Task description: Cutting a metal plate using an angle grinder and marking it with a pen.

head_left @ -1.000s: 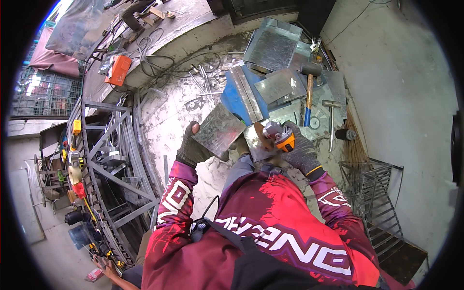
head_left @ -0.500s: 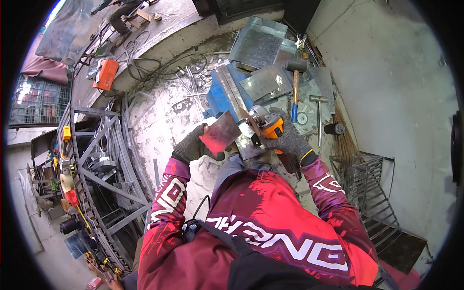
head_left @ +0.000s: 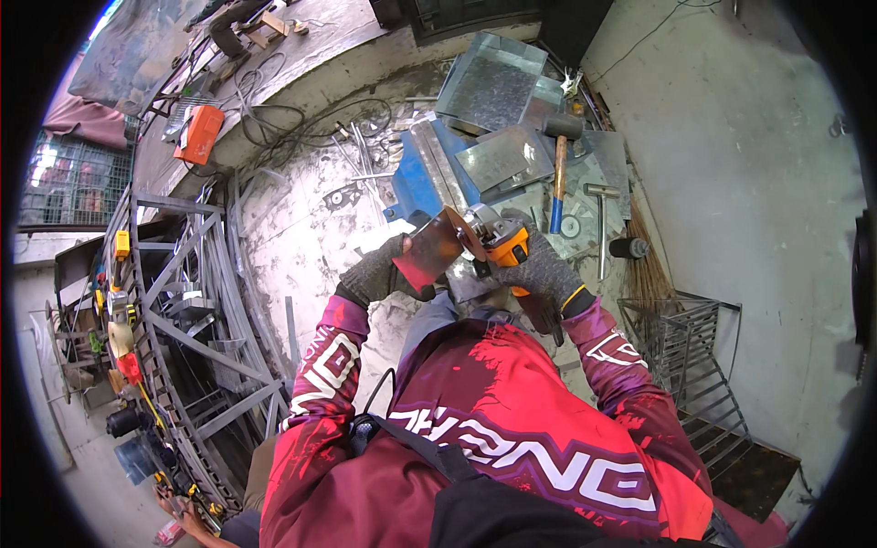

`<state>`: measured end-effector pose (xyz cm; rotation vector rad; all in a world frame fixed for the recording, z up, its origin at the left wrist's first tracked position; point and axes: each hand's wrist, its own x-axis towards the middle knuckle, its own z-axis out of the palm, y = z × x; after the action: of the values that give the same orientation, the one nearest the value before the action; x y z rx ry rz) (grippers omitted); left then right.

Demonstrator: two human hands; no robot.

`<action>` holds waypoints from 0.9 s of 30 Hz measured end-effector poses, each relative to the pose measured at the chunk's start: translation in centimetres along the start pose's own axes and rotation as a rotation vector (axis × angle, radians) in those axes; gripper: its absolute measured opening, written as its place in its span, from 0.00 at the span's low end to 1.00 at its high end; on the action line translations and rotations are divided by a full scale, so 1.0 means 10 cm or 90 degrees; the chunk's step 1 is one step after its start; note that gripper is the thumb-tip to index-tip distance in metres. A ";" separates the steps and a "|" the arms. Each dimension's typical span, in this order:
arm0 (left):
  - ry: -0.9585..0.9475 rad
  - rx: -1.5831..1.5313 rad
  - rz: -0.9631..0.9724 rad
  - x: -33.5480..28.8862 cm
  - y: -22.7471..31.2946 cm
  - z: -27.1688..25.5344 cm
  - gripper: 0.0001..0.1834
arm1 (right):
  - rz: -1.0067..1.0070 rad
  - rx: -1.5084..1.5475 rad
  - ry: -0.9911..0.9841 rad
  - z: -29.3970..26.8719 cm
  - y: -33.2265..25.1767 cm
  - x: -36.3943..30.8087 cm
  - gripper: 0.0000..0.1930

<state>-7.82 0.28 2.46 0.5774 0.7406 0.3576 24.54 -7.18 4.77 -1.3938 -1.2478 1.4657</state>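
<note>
Grips small metal plate [head_left: 426, 259] by its left side in gloved left hand [head_left: 373, 273], on near side of blue piece [head_left: 413, 183]. Clasps orange-and-grey angle grinder [head_left: 507, 247] in gloved right hand [head_left: 541, 267]. Holds disc [head_left: 470, 237] at plate's right edge; cannot tell if touching.

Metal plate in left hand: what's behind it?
Past the plate, the blue fixture shows above its upper edge. Part of the left hand is hidden behind it; whatever else lies directly behind is covered.
</note>
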 end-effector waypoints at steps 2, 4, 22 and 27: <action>0.001 -0.012 0.009 0.04 -0.03 -0.01 0.44 | 0.003 -0.001 0.011 0.02 0.06 -0.01 0.53; 0.005 -0.023 0.019 0.07 -0.07 -0.07 0.43 | 0.005 -0.001 0.019 0.03 0.14 0.00 0.53; -0.037 -0.366 0.173 -0.19 0.36 0.14 0.47 | 0.013 -0.129 0.066 -0.13 0.39 -0.19 0.54; -0.151 -0.255 0.233 -0.16 0.45 0.36 0.51 | -0.006 0.004 0.103 -0.16 0.51 -0.21 0.50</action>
<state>-6.77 1.74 8.16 0.3626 0.3175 0.7431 26.88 -10.20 0.47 -1.4705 -1.1448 1.3208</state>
